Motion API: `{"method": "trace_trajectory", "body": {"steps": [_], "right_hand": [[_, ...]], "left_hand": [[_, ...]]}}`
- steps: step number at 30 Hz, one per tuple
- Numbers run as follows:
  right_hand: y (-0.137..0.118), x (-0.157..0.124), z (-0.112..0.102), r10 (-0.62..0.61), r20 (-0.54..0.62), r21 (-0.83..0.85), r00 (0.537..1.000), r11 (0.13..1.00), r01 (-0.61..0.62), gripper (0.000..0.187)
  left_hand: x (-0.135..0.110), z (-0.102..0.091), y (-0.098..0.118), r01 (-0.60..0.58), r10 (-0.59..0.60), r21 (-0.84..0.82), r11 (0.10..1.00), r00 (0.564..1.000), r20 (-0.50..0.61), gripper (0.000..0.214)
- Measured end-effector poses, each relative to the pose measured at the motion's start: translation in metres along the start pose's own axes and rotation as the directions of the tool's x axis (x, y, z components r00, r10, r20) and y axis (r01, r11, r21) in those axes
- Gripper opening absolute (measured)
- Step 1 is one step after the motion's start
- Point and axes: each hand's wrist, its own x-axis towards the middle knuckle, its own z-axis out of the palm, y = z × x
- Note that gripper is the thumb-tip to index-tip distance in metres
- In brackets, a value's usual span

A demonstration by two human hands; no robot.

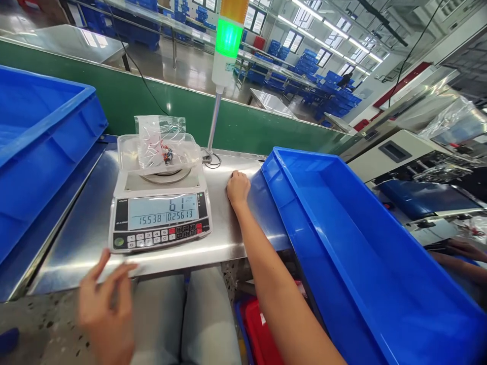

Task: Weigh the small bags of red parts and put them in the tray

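Left hand (104, 309) sits blurred just off the front edge of the steel bench (76, 253), fingers spread, holding nothing. Right hand (238, 190) rests on the bench, fingers together, empty. Scale (160, 218) stands between the hands, reading 61. On its pan, ahead of the left hand, a clear tub (124, 154) holds a plastic bag (160, 147) of small parts. Blue crate (300, 228) lies just right of the right hand; another blue crate (45, 142) lies ahead of the left hand. Signal tower (227, 40) stands behind the scale.
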Motion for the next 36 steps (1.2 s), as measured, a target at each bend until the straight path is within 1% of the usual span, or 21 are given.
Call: {"method": "trace_trajectory", "body": {"steps": [1, 2, 3, 5, 6, 10, 13, 15, 17, 19, 20, 22, 24, 25, 27, 29, 30, 31, 32, 34, 36], "right_hand": [[0.000, 0.000, -0.001, 0.001, 0.005, -0.011, 1.000, 1.000, -0.001, 0.031], [0.000, -0.001, -0.002, 0.002, 0.013, -0.021, 1.000, 1.000, -0.002, 0.031], [0.000, -0.001, -0.004, 0.002, 0.021, -0.029, 1.000, 1.000, -0.002, 0.032], [-0.001, -0.004, -0.008, 0.000, 0.036, -0.036, 0.999, 0.999, 0.001, 0.034], [-0.001, -0.006, -0.010, -0.003, 0.040, -0.036, 0.999, 0.999, 0.004, 0.034], [-0.006, -0.015, -0.017, -0.009, 0.049, -0.021, 0.999, 1.000, 0.010, 0.038], [-0.012, -0.029, -0.024, -0.011, 0.066, -0.012, 0.998, 1.000, 0.012, 0.043], [-0.014, -0.047, -0.035, -0.035, 0.084, -0.024, 0.996, 0.999, 0.037, 0.045], [-0.011, -0.075, -0.051, -0.086, 0.128, -0.069, 0.988, 0.993, 0.096, 0.043], [-0.007, -0.112, -0.071, -0.144, 0.226, -0.133, 0.963, 0.975, 0.177, 0.036], [-0.005, -0.132, -0.081, -0.187, 0.288, -0.157, 0.939, 0.958, 0.239, 0.033], [-0.007, -0.175, -0.099, -0.312, 0.390, -0.162, 0.866, 0.903, 0.398, 0.027], [-0.018, -0.211, -0.113, -0.433, 0.430, -0.154, 0.793, 0.830, 0.536, 0.023], [-0.026, -0.223, -0.119, -0.468, 0.446, -0.151, 0.763, 0.801, 0.579, 0.024], [-0.046, -0.235, -0.127, -0.481, 0.511, -0.133, 0.713, 0.775, 0.618, 0.026], [-0.066, -0.231, -0.130, -0.467, 0.602, -0.097, 0.647, 0.762, 0.640, 0.025], [-0.076, -0.226, -0.130, -0.451, 0.640, -0.092, 0.622, 0.759, 0.644, 0.026], [-0.084, -0.222, -0.128, -0.423, 0.667, -0.108, 0.614, 0.759, 0.642, 0.027], [-0.092, -0.218, -0.124, -0.384, 0.687, -0.142, 0.617, 0.761, 0.632, 0.029], [-0.106, -0.216, -0.114, -0.300, 0.701, -0.221, 0.646, 0.770, 0.598, 0.032], [-0.116, -0.220, -0.101, -0.252, 0.685, -0.264, 0.684, 0.789, 0.555, 0.034]], "left_hand": [[-0.021, 0.002, 0.013, -0.012, 0.012, -0.016, 1.000, 0.999, 0.036, 0.021], [-0.039, 0.004, 0.027, -0.080, 0.086, -0.066, 0.995, 0.991, 0.098, 0.020], [-0.052, 0.007, 0.039, -0.188, 0.205, -0.124, 0.974, 0.969, 0.141, 0.021], [-0.070, 0.011, 0.058, -0.311, 0.347, -0.202, 0.929, 0.919, 0.185, 0.026], [-0.075, 0.012, 0.065, -0.340, 0.385, -0.227, 0.913, 0.901, 0.201, 0.028], [-0.086, 0.008, 0.076, -0.337, 0.417, -0.296, 0.894, 0.867, 0.272, 0.030], [-0.093, 0.005, 0.078, -0.339, 0.438, -0.348, 0.874, 0.859, 0.265, 0.029], [-0.097, 0.004, 0.079, -0.345, 0.453, -0.374, 0.861, 0.854, 0.256, 0.028], [-0.098, 0.001, 0.078, -0.330, 0.450, -0.397, 0.857, 0.854, 0.262, 0.028], [-0.097, -0.003, 0.078, -0.279, 0.415, -0.419, 0.864, 0.866, 0.278, 0.029], [-0.096, -0.005, 0.078, -0.248, 0.391, -0.427, 0.870, 0.874, 0.288, 0.029], [-0.094, -0.010, 0.079, -0.195, 0.347, -0.437, 0.878, 0.889, 0.300, 0.030], [-0.092, -0.014, 0.082, -0.183, 0.332, -0.441, 0.878, 0.899, 0.287, 0.030], [-0.092, -0.015, 0.084, -0.189, 0.336, -0.442, 0.877, 0.899, 0.281, 0.030], [-0.092, -0.016, 0.087, -0.206, 0.356, -0.443, 0.873, 0.888, 0.289, 0.031], [-0.093, -0.016, 0.088, -0.209, 0.370, -0.442, 0.872, 0.873, 0.317, 0.032], [-0.094, -0.016, 0.087, -0.206, 0.369, -0.439, 0.874, 0.871, 0.325, 0.032], [-0.095, -0.017, 0.086, -0.205, 0.366, -0.435, 0.877, 0.871, 0.327, 0.032], [-0.096, -0.018, 0.086, -0.204, 0.362, -0.430, 0.880, 0.873, 0.327, 0.033], [-0.097, -0.020, 0.084, -0.209, 0.361, -0.421, 0.883, 0.875, 0.322, 0.033], [-0.098, -0.022, 0.084, -0.220, 0.365, -0.409, 0.885, 0.875, 0.317, 0.031]]}}
